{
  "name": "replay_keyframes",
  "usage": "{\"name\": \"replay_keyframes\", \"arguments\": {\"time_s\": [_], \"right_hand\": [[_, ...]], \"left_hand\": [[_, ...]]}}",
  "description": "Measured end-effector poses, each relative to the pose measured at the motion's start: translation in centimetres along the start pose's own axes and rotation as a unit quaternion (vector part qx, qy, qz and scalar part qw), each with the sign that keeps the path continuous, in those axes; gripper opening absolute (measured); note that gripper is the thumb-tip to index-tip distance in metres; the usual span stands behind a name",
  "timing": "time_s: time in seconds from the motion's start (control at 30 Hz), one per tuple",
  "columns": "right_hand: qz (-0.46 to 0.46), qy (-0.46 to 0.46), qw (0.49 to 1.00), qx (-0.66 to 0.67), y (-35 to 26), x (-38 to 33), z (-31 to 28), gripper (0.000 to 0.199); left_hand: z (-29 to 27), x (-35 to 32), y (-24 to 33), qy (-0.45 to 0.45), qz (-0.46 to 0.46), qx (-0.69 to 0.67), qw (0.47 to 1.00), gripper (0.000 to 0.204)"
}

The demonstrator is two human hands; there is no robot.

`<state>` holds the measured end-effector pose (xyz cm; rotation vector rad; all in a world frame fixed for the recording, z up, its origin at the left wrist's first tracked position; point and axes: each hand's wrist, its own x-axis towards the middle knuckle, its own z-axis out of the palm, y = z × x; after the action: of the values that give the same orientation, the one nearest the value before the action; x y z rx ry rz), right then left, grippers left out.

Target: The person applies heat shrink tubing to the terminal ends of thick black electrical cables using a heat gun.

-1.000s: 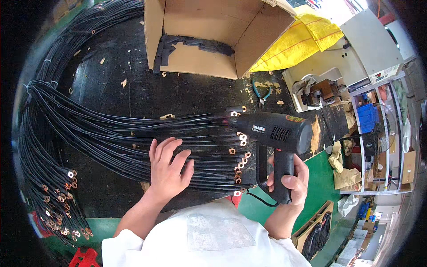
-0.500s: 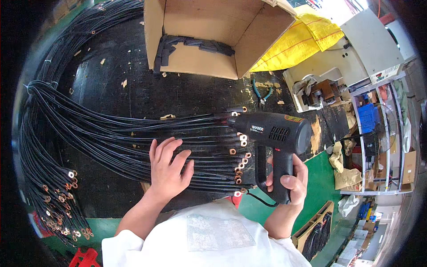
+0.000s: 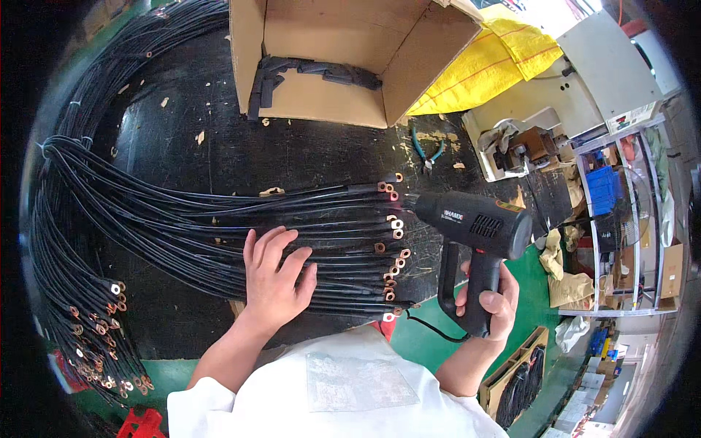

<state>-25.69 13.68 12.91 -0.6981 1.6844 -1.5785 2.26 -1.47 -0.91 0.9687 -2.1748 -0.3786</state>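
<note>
In my right hand (image 3: 496,301) is a black heat gun (image 3: 475,223), gripped by its handle. Its nozzle points left at the copper ring lugs (image 3: 393,196) on the far cable ends, just beyond their tips. Black cables (image 3: 197,232) fan out side by side over the table, their lugs in a rough column at the right. Flat on the nearer cables rests my left hand (image 3: 276,274), fingers spread and holding nothing. The heat gun's cord (image 3: 434,328) trails from the bottom of its handle.
An open cardboard box (image 3: 328,109) stands at the table's far side, black pieces inside. Teal-handled pliers (image 3: 428,162) lie beyond the heat gun. More lugged cables (image 3: 95,336) hang at the left edge. At right are a yellow sack (image 3: 482,69) and a shelf rack (image 3: 617,219).
My right hand has drawn the heat gun to the right and slightly nearer, uncovering the far lugs. My left hand has barely moved.
</note>
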Motion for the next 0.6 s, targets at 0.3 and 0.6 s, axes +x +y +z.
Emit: {"name": "replay_keyframes", "arguments": {"time_s": [0.3, 0.6], "right_hand": [[0.001, 0.011, 1.000, -0.009, -0.09, -0.29, -0.91, 0.075], [0.010, 0.010, 1.000, -0.011, 0.09, -0.12, -0.95, 0.075]], "left_hand": [[0.04, 0.00, 0.01, -0.007, 0.000, 0.002, 1.000, 0.029], [0.15, -0.01, -0.07, -0.008, -0.003, 0.001, 1.000, 0.028]]}}
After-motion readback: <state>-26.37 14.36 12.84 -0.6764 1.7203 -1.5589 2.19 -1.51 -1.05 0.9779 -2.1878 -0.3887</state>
